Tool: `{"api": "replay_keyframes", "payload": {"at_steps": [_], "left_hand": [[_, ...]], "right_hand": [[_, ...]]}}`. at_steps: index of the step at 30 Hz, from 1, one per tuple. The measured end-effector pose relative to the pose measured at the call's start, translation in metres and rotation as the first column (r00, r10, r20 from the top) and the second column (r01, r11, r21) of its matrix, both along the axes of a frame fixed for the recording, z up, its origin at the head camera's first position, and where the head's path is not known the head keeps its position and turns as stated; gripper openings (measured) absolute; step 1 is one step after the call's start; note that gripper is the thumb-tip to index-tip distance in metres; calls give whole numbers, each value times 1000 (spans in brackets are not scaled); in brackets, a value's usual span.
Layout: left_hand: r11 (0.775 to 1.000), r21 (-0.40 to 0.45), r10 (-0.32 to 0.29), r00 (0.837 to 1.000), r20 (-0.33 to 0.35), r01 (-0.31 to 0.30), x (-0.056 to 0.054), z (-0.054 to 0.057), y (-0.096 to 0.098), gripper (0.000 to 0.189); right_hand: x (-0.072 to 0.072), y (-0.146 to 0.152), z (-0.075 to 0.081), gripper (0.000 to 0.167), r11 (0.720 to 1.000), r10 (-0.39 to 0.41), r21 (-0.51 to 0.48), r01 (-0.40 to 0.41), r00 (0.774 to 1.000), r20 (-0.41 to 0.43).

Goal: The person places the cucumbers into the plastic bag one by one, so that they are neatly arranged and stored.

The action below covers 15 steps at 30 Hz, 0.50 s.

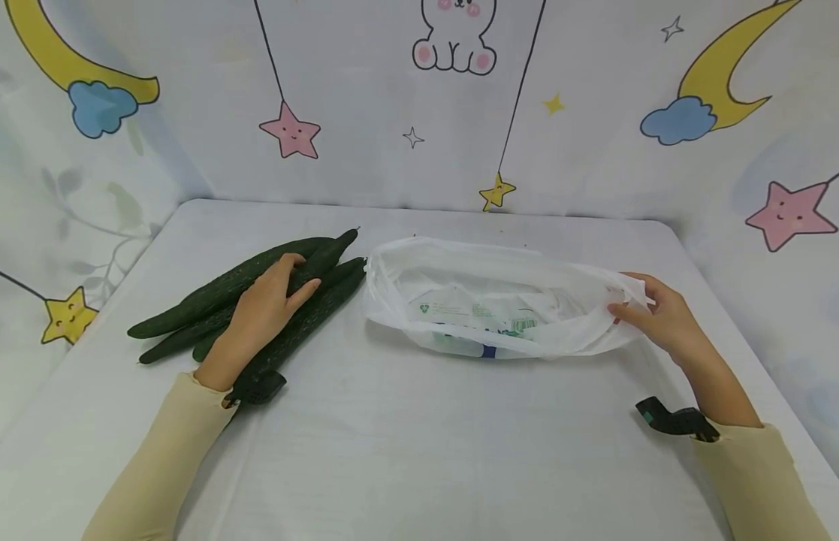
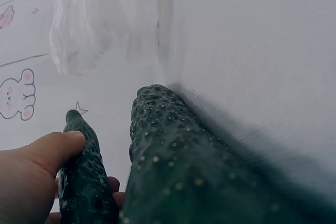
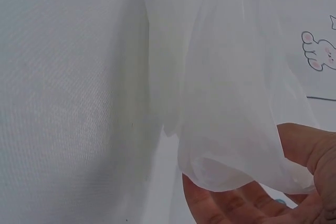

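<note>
1. Far left, upper area: a yellow moon (image 1: 37,34) with a blue cloud (image 1: 101,109), drawn on the pale backdrop (image 1: 365,90).
2. Left of centre: several dark green cucumbers (image 1: 209,297) lie bunched on the white worktop (image 1: 419,458), slanting up toward the right; the tip of the rightmost one is just beside the bag's left edge.
3. Over that bunch: the left hand (image 1: 260,300) grips one cucumber (image 1: 327,255), thumb on one side and fingers curled round the other; a beige sleeve (image 1: 155,466) and a small black camera (image 1: 257,387) are at its wrist.
4. Centre to right of centre: a white plastic bag (image 1: 574,342) with green print lies on its side, its mouth spread wide.
5. Right: the right hand (image 1: 665,315) pinches the bag's right end between thumb and fingers; another black camera (image 1: 672,421) sits below its wrist.
</note>
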<state>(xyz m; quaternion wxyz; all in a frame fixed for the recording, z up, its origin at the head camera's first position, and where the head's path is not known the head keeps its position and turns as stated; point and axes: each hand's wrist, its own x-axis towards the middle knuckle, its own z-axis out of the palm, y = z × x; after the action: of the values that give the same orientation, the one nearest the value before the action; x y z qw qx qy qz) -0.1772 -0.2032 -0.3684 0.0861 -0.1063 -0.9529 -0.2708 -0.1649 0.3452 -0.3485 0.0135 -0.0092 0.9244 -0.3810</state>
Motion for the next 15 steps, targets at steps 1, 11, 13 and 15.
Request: {"api": "replay_keyframes", "payload": {"at_steps": [1, 11, 13, 15], "left_hand": [[1000, 1, -2, 1000, 1, 2, 0, 0, 0, 50], [999, 29, -18, 995, -103, 22, 0, 4, 4, 47], [999, 35, -22, 992, -124, 27, 0, 6, 5, 47], [998, 46, -28, 988, -150, 35, -1, 9, 5, 48]], "right_hand": [[0, 0, 0, 60, 1000, 0, 0, 0, 1000, 0], [0, 4, 0, 59, 1000, 3, -5, -3, 1000, -20], [0, 4, -1, 59, 1000, 5, -15, -6, 1000, -25], [1, 4, -1, 58, 1000, 7, -25, -8, 1000, -29]]}}
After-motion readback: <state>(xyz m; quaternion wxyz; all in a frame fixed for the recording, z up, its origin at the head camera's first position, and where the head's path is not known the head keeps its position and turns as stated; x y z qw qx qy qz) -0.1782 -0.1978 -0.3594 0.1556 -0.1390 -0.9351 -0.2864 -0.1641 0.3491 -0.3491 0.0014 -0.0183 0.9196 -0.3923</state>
